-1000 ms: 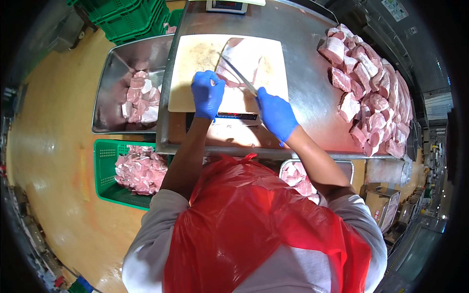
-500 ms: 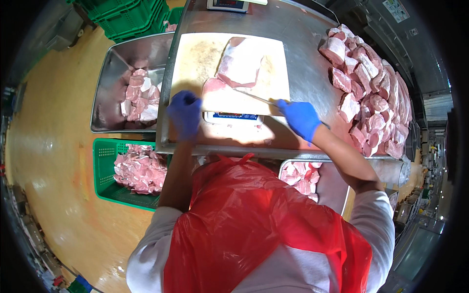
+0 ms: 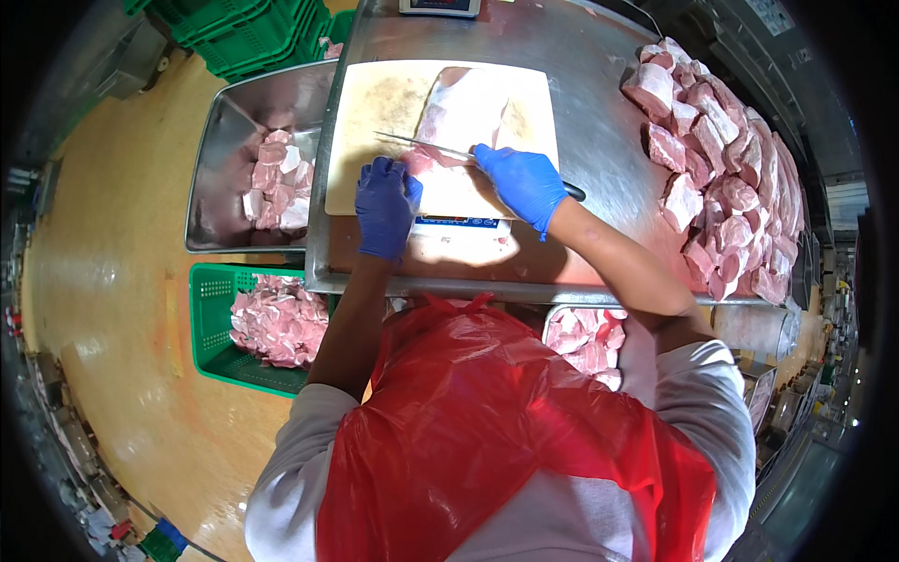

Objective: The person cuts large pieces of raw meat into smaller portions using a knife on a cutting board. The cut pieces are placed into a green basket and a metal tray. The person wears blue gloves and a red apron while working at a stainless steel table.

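My left hand (image 3: pixel 384 208), in a blue glove, has curled fingers on a cut piece of pink pork (image 3: pixel 418 161) at the front of a pale cutting board (image 3: pixel 361 103). My right hand (image 3: pixel 520 189), also gloved, grips a long knife (image 3: pixel 412 141), its blade lying leftward across the meat, its black handle poking out past the hand. A larger pale slab (image 3: pixel 468 98) lies behind the blade. Under the board's front edge shows a scale (image 3: pixel 459 234).
Pork chunks (image 3: pixel 726 197) are heaped along the steel table's (image 3: pixel 585 89) right side. A steel tub (image 3: pixel 229 122) and green basket (image 3: pixel 211 337) of meat stand at left, stacked green crates (image 3: pixel 243 33) behind. Another meat tray (image 3: pixel 581 342) sits below the table edge.
Since half a second ago, my left hand has moved right and up onto the meat. My right hand has moved up and left, bringing the knife blade further left across the piece.
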`<state>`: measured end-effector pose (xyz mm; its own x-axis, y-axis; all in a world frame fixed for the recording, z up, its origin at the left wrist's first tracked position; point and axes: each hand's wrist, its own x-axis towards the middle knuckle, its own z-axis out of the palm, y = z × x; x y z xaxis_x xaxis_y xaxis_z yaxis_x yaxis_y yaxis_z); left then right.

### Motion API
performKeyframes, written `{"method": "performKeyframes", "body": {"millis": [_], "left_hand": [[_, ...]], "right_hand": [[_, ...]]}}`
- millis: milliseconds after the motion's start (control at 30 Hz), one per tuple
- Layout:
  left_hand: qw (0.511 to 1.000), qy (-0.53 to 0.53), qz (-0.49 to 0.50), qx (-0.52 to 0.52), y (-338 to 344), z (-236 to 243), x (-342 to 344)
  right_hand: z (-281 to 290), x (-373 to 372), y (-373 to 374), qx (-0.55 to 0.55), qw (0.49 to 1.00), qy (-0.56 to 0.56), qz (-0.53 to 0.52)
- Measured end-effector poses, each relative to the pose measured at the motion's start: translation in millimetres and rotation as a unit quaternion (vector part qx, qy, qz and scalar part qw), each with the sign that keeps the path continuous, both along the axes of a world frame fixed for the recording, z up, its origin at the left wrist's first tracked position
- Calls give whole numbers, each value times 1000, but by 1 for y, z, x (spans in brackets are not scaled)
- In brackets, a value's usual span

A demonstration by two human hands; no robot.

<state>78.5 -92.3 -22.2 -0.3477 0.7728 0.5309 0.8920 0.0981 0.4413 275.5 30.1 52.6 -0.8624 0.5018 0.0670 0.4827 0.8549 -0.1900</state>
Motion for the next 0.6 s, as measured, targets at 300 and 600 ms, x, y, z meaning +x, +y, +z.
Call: {"method": "performKeyframes", "body": {"millis": [300, 600], "left_hand": [[998, 59, 18, 16, 8, -18, -6], [998, -21, -31, 54, 4, -17, -12]], "right_hand": [[9, 68, 37, 34, 979, -198, 45], [10, 102, 13, 17, 993, -115, -28]]}}
